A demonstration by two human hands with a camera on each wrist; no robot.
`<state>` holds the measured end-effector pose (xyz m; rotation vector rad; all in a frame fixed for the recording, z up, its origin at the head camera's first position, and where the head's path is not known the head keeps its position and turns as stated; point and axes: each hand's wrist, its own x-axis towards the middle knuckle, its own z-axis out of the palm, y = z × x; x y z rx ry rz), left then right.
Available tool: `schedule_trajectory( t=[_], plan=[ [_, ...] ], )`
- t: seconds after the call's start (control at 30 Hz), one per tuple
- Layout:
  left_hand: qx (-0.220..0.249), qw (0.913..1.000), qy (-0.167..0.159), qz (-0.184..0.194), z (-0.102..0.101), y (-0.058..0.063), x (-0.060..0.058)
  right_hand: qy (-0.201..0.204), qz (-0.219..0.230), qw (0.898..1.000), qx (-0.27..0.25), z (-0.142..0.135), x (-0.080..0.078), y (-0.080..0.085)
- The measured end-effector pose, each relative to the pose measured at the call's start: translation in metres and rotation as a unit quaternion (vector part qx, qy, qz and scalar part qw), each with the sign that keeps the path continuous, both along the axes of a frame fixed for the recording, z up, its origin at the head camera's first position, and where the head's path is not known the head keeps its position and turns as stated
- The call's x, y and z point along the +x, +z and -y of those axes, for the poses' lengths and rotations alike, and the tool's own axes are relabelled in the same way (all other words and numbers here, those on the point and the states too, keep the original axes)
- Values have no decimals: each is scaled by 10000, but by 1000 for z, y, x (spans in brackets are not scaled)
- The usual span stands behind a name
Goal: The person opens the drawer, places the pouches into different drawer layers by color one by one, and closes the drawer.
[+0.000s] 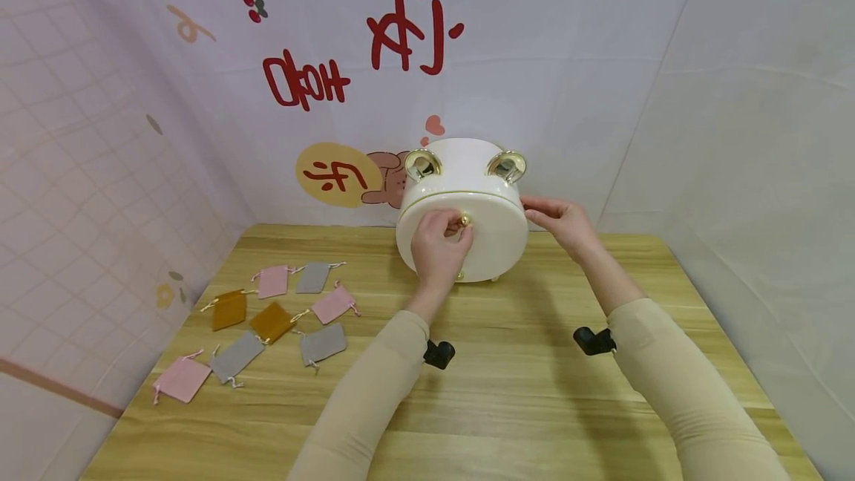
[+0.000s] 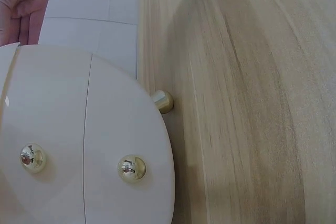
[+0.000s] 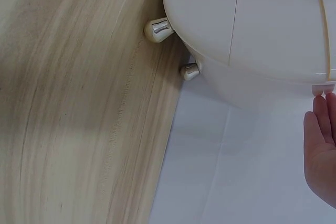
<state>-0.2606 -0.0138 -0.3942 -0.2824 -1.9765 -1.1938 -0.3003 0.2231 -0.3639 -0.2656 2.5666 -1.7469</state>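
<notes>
A glossy white rounded storage box (image 1: 497, 240) with gold trim stands at the back of the table. My left hand (image 1: 439, 243) is at its front face, thumb and fingertips pinching the upper gold knob (image 1: 465, 220). Two more gold knobs show in the left wrist view, a middle knob (image 2: 32, 157) and a lower knob (image 2: 131, 168), with a seam between them. My right hand (image 1: 564, 225) is at the box's right side. Its fingers are extended, with fingertips touching the side wall near the gold trim line (image 3: 324, 30).
Two gold ear-shaped loops (image 1: 423, 164) sit on top of the box, and short gold feet (image 3: 158, 30) hold it up. Several small drawstring pouches, pink (image 1: 182, 378), grey (image 1: 238, 357) and mustard (image 1: 229, 309), lie on the table's left. A printed cloth (image 1: 568, 95) hangs behind.
</notes>
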Motion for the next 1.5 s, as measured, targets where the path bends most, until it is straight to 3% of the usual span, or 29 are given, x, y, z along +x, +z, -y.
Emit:
schedule_trajectory(
  t=[0.33, 0.6, 1.17, 1.5],
  plan=[
    [147, 9998, -101, -122, 0, -2, 15, -3, -33, 10000, 18, 0, -1, -1],
    [429, 9970, -346, -535, 2, -7, 25, 94, 19, 10000, 12, 0, -1, 0],
    [339, 9955, -431, -768, 7, -12, 56, 10, -171, 9998, 142, -1, 2, -2],
    [359, 9966, -513, -529, 8, -11, 73, 41, -182, 9997, 181, -1, 2, -1]
  ],
)
